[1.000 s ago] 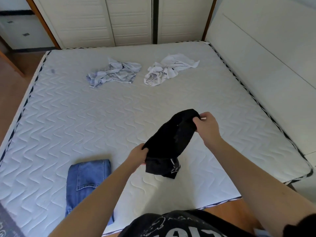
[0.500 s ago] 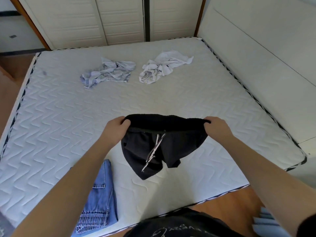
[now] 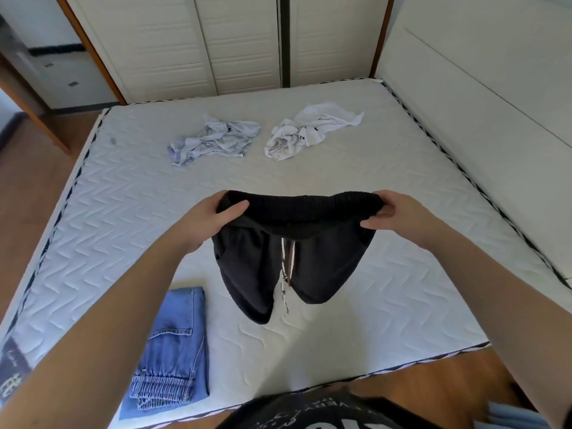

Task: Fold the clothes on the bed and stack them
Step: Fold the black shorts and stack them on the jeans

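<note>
Person's top (image 3: 312, 411): dark, with pale print, cut off at the bottom edge
Wood floor (image 3: 439, 387): shows between the person and the mattress edge
Folded jeans (image 3: 173, 351): blue denim, flat on the near left part of the mattress (image 3: 123, 212), partly hidden by the left forearm
Left hand (image 3: 210, 219): fingers and thumb curled round the left end of the waistband, clamped on it
Right hand (image 3: 394, 216): thumb and fingers pinching the right end of the waistband, clamped on it
Black shorts (image 3: 291, 258): held up above the mattress middle, waistband stretched level between the two hands, both legs hanging free
Drawstring (image 3: 286, 274): pale, dangling down between the legs
Blue-grey garment (image 3: 213, 140): crumpled, far left of centre, well apart from the shorts
White garment (image 3: 309, 130): crumpled, just right of the blue-grey one, its dark print too small to read
Headboard (image 3: 483, 103): pale panel along the mattress's right side
Wardrobe doors (image 3: 235, 41): pale, slatted, beyond the far edge
Hard to tell: a dark printed thing at the lower left corner, cut off by the frame
</note>
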